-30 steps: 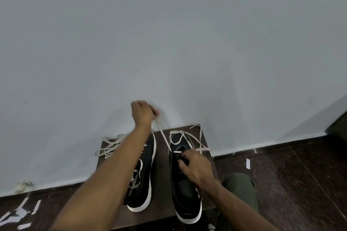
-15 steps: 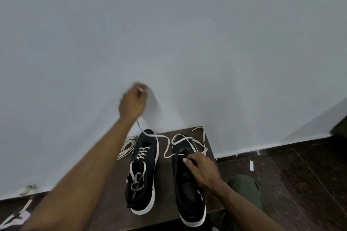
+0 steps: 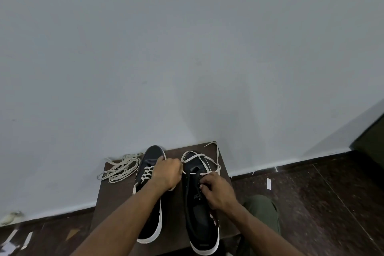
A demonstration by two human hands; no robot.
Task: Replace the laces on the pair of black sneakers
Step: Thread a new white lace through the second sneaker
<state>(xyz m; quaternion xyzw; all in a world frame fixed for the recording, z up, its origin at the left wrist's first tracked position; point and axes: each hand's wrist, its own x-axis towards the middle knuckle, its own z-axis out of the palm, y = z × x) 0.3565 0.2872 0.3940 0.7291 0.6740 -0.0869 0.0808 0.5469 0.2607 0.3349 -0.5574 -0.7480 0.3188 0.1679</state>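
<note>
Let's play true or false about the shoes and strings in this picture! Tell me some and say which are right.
1. Two black shoes stand on the small table. True: the left shoe and the right shoe.
2. The spare laces lie on the floor. False: they lie on the table's far left corner.
3. The right hand works at the right shoe's lace. True.
4. The left shoe has no lace. False: white lacing crosses it.
5. The left hand is up in the air. False: it is down between the shoes.
</note>
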